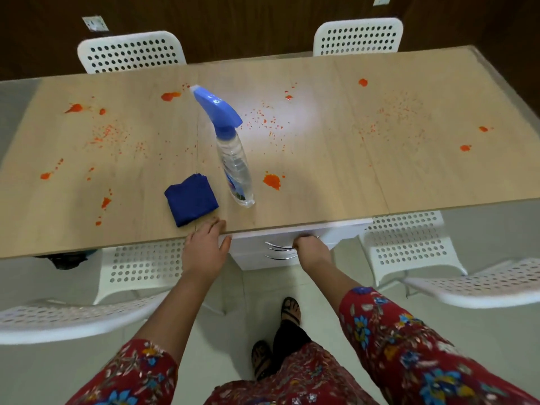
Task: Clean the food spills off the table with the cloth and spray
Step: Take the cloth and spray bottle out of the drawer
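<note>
head view: released left hand nears cloth; a wide reach may topple adjacent spray bottle; grip of right hand cannot be told.

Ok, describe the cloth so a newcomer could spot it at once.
Look at the wooden table spattered with orange spills, along its near edge. Just left of the spray bottle, beside the left hand, lies the cloth: a folded dark blue square, the only fabric on the tabletop.
</note>
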